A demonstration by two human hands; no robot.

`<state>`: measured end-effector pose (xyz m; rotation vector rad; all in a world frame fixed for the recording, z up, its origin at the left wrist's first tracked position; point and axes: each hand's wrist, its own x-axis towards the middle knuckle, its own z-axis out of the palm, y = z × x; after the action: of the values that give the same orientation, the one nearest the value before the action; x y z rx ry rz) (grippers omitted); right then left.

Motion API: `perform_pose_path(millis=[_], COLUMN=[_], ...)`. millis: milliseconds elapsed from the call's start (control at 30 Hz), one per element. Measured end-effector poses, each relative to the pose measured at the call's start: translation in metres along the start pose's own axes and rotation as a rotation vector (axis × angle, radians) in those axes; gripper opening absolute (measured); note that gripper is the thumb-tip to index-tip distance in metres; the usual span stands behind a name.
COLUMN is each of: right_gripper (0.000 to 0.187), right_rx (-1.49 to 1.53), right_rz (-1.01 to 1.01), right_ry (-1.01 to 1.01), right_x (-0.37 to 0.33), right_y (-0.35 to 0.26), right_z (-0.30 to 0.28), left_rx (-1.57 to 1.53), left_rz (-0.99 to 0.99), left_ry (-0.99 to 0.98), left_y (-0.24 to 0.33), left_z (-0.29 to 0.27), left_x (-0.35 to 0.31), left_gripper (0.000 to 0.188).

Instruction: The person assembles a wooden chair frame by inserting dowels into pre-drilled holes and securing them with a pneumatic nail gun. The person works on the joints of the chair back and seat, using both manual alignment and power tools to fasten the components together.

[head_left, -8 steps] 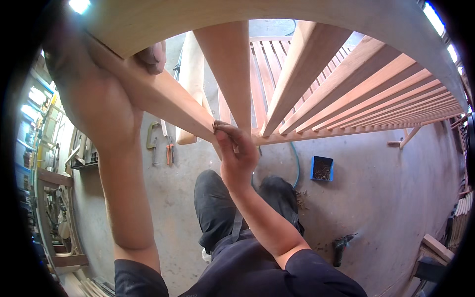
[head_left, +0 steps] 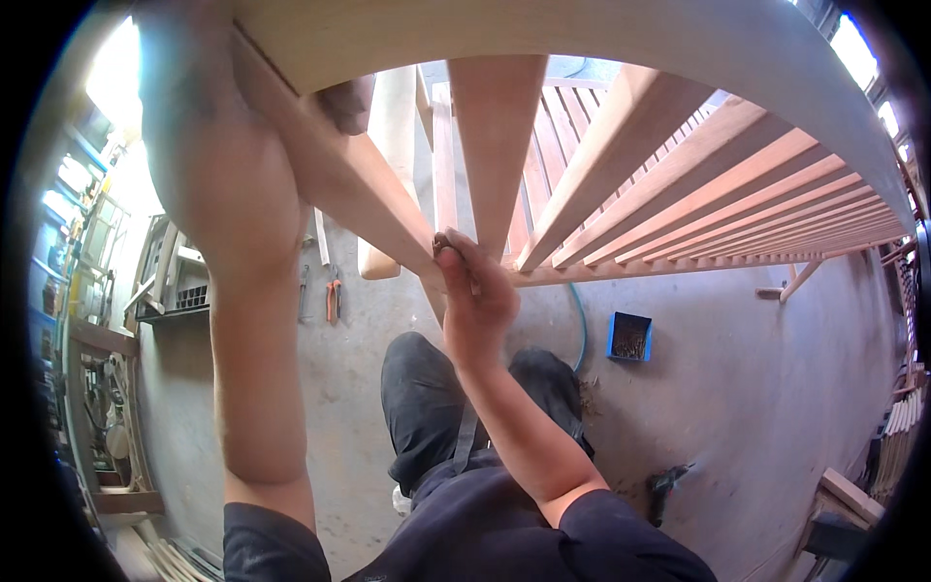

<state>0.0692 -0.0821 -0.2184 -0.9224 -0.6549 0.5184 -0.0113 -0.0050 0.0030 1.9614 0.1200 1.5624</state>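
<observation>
The wooden post (head_left: 369,199) lies just beyond the right hand (head_left: 480,272), its long axis running toward half past ten. The right hand is nearer its lower end, fingers bunched against the edge; whether they pinch something small I cannot tell. At the upper end the left hand (head_left: 218,160) has its fingers wrapped around the post. The broad curved rail (head_left: 504,24) spans twelve o'clock; slats (head_left: 497,126) fan from twelve to three, gaps between them. Outward: pliers (head_left: 334,299) at nine, blue box (head_left: 614,339) at four.
</observation>
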Motion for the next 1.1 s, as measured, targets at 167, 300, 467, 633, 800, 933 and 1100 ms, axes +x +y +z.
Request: perform_pose_path(millis=[167,300,467,633,800,933,1100], right_gripper=[0.015,0.015,0.015,0.019,0.022,0.02,0.019], right_rx=[-0.124,-0.083,-0.046,0.066,0.173,0.223,0.262], right_rz=[-0.018,0.013,0.086,0.067,0.044,0.022,0.066], right_ry=[-0.055,-0.036,0.009,0.049,0.077,0.084,0.132], right_x=[0.001,-0.001,-0.004,-0.004,-0.005,-0.007,-0.008], right_y=[-0.007,-0.009,-0.013,-0.011,-0.005,0.0,-0.006], right_z=[0.0,0.004,0.01,0.015,0.01,0.009,0.006], left_rx=[-0.029,0.084,0.229,0.336,-0.158,-0.426,-0.244], left_rz=[0.002,0.057,-0.008,0.001,0.059,0.042,0.318], left_ry=[-0.032,0.007,0.133,0.256,0.035,0.212,-0.054], left_y=[0.019,0.004,0.002,-0.006,-0.011,-0.039,-0.034], left_z=[0.013,-0.002,-0.004,-0.005,-0.005,-0.004,-0.004], left_x=[-0.001,0.0,-0.005,-0.007,-0.004,-0.005,0.003], left_gripper=[0.041,0.04,0.035,0.034,0.042,0.057,0.048])
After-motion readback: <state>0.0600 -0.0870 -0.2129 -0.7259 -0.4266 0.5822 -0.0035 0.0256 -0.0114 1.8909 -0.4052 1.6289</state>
